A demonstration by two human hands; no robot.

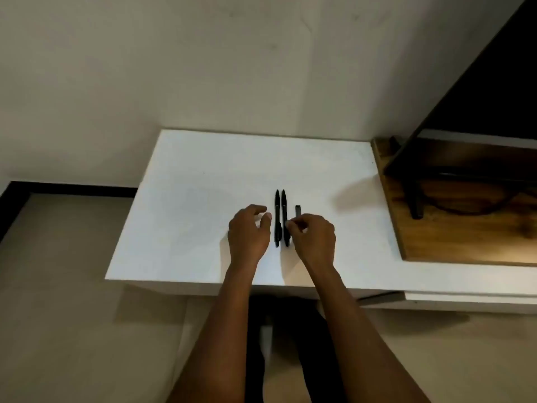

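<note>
While left hand point(248, 234) lies relaxed, right hand point(313, 237) seemingly pinches pen point(297, 210) beside pair point(277, 210).

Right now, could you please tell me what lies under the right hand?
A short dark end sticks out past the right hand, right of the two black pens. The rest is covered by the fingers, so what it is, and whether they grip it, is hidden.

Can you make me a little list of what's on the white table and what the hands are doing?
surface: white table
pens: two black pens lying side by side
left: left hand just left of the pens, fingers loosely curled, holding nothing
right: right hand with fingers curled at the pens' right side; grip unclear
extra: dark piece poking out beyond the right hand, partly hidden
</note>
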